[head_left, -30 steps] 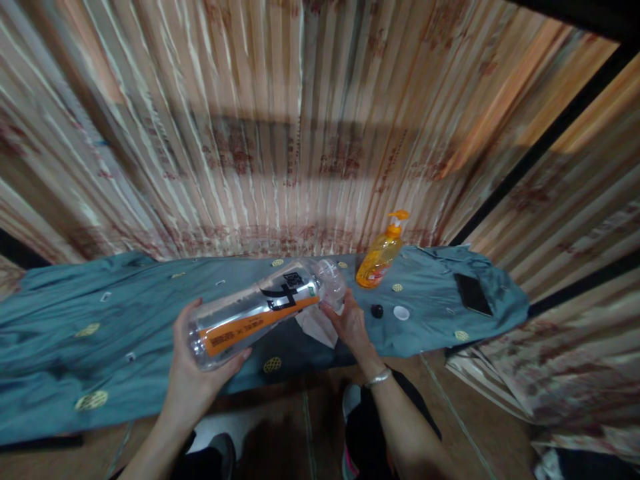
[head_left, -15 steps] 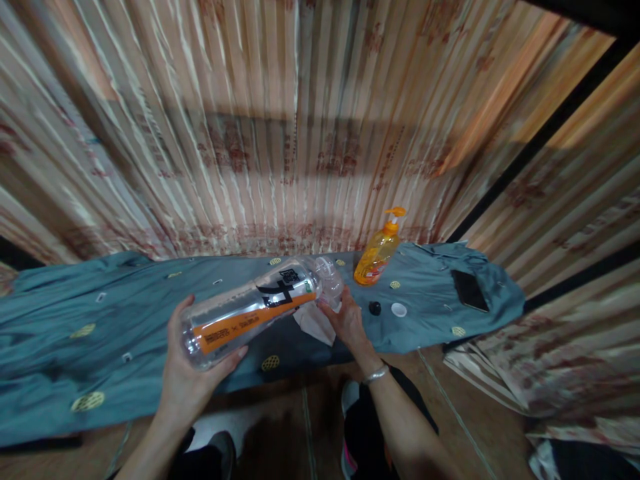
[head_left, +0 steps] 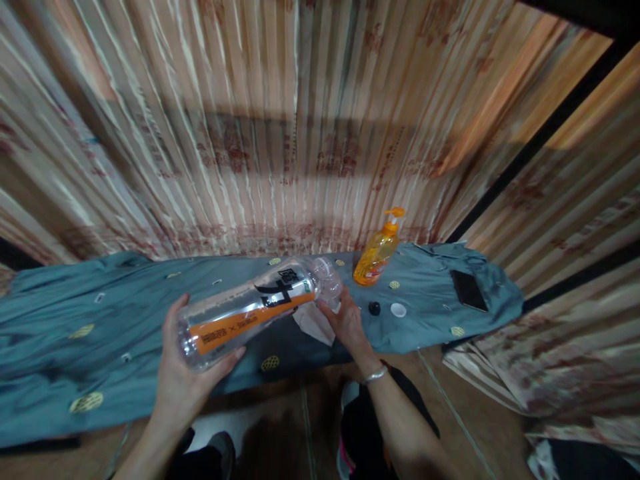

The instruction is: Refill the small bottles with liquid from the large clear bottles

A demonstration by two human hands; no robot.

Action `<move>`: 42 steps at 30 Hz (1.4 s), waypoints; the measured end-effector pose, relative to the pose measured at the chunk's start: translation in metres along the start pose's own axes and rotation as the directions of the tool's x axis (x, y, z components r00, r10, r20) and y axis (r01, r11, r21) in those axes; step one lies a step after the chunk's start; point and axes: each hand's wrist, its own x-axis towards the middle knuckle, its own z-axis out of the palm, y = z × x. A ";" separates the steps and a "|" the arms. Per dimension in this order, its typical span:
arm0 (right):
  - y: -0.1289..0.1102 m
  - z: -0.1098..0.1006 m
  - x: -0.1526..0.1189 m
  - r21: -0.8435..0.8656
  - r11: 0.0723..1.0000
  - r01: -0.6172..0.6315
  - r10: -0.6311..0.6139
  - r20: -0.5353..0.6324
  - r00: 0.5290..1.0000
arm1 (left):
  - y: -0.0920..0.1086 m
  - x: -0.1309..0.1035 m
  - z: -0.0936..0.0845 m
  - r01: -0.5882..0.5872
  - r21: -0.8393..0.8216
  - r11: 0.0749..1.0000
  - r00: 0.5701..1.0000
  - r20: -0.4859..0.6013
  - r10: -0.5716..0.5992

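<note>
A large clear plastic bottle (head_left: 250, 310) with an orange band and black lettering lies tilted in the air above the cloth, its base to the left. My left hand (head_left: 187, 367) is wrapped round the base end. At the other end, my right hand (head_left: 346, 320) is closed on a small clear plastic piece (head_left: 327, 280) against the bottle's neck; whether the two are joined cannot be made out. A white tissue (head_left: 315, 325) lies beneath the neck, beside my right hand.
The teal cloth (head_left: 135, 320) covers a long bench. An orange pump bottle (head_left: 377, 257) stands behind my right hand. Right of that hand lie a small black cap (head_left: 374, 308) and a white disc (head_left: 399, 310); a black phone (head_left: 469, 290) is farther right. Curtains (head_left: 300, 133) hang behind.
My left hand and the base end of the bottle have shifted slightly left. My right hand keeps nearly the same place and grip.
</note>
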 end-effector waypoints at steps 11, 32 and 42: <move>-0.003 -0.004 -0.001 0.001 1.000 0.005 -0.005 0.008 1.000 | 0.000 0.000 -0.002 -0.043 0.039 0.998 0.999 -0.007 0.043; -0.011 -0.006 -0.002 0.029 0.998 -0.061 0.061 0.016 0.998 | 0.007 -0.002 -0.008 -0.189 0.162 0.968 0.982 0.014 0.189; -0.012 -0.007 -0.002 0.030 0.999 -0.033 0.033 0.017 0.999 | 0.004 -0.001 -0.009 -0.161 0.162 0.973 0.987 0.011 0.162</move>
